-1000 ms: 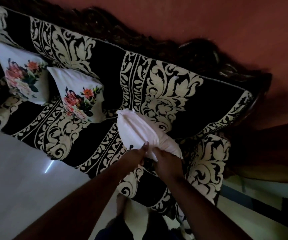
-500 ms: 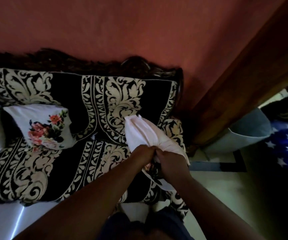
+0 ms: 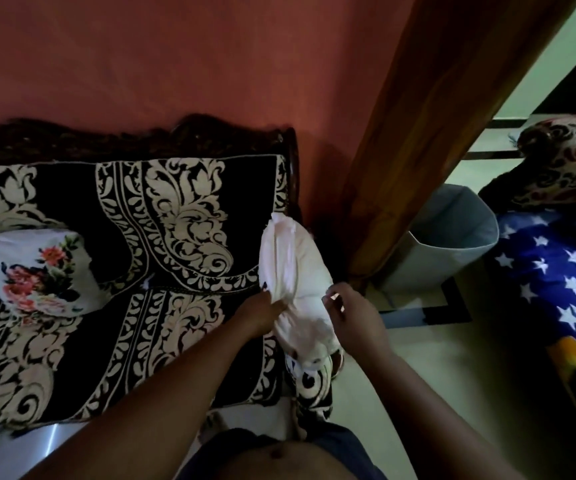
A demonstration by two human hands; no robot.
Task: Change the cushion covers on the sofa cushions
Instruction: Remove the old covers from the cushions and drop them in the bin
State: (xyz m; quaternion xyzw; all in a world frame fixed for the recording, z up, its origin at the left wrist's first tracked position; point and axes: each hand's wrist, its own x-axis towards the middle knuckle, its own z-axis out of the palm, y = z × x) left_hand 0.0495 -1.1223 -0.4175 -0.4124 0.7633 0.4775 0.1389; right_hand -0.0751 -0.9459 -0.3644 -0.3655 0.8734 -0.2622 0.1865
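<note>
Terracotta-red wall [image 3: 175, 57] backs a carved dark-wood sofa [image 3: 123, 341] draped in black fabric with a cream scroll pattern, seen from above through a head-worn camera in dim light. At the sofa's right-hand end, over the armrest, a person holds a white cushion [image 3: 288, 258] tilted on edge, its far corner pointing up toward the sofa back. The left hand [image 3: 262, 315] grips the cushion's left side, fingers curled into the white cloth. The right hand [image 3: 354, 318] is at the cushion's lower right edge, fingers bent and close together; it seems to pinch the fabric there, though the dim light makes the contact hard to confirm. Below both hands the cushion's lower end shows bunched, looser cloth with a dark pattern [image 3: 310, 367] at its bottom edge, just above the armrest.

Well to the left of the held cushion, a second cushion in a white cover printed with red and pink flowers [image 3: 37, 271] leans against the sofa back. Right of the sofa stands a brown wooden door frame [image 3: 428, 116], with a grey bin [image 3: 449, 244] just beyond it. Farther right lies a blue cloth with white stars [image 3: 553, 271], and above that a dark patterned cushion [image 3: 570, 161].
</note>
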